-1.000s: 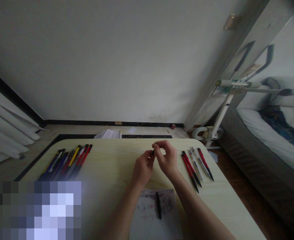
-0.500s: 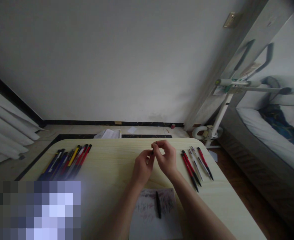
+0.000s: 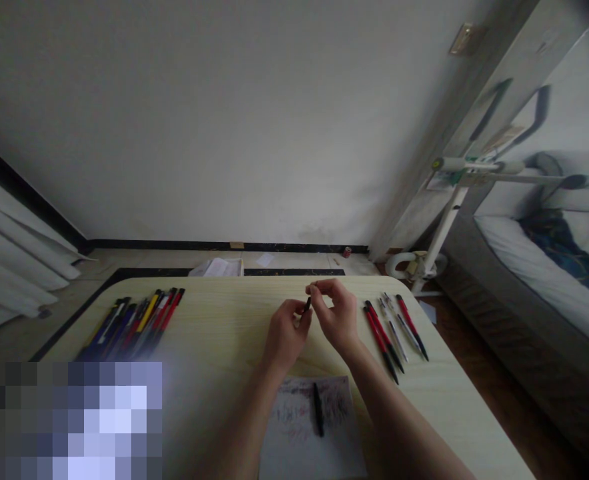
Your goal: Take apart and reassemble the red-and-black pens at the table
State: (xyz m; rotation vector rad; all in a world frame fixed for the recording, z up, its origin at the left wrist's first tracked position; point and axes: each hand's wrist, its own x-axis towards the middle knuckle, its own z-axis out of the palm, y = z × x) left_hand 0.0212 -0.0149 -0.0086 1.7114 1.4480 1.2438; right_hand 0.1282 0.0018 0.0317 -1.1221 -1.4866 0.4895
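Over the far middle of the table, my left hand (image 3: 288, 331) pinches a small dark stick-like piece (image 3: 307, 305) between thumb and fingers; its exact kind is too small to tell. Just above and to the right, my right hand (image 3: 338, 313) is closed, thumb against fingertips, close to the top of that piece. Whatever lies in its pinch is hidden. Below the hands, a scribbled sheet of paper (image 3: 307, 460) bears dark and reddish pen marks. A black pen or pen barrel (image 3: 318, 410) rests on the sheet, between my forearms.
Several pens (image 3: 147, 312), red, yellow, blue and black, lie in a group on the left of the pale wooden table (image 3: 224, 313). On the right lie red-and-black pens (image 3: 381, 337) and clear pens (image 3: 398, 327). Beyond the right edge stand a white metal frame (image 3: 441, 233) and a sofa (image 3: 504, 280).
My right hand has shifted slightly right, and its fingertips have parted a little from my left hand, so more of the dark piece shows. The pens and paper stay put.
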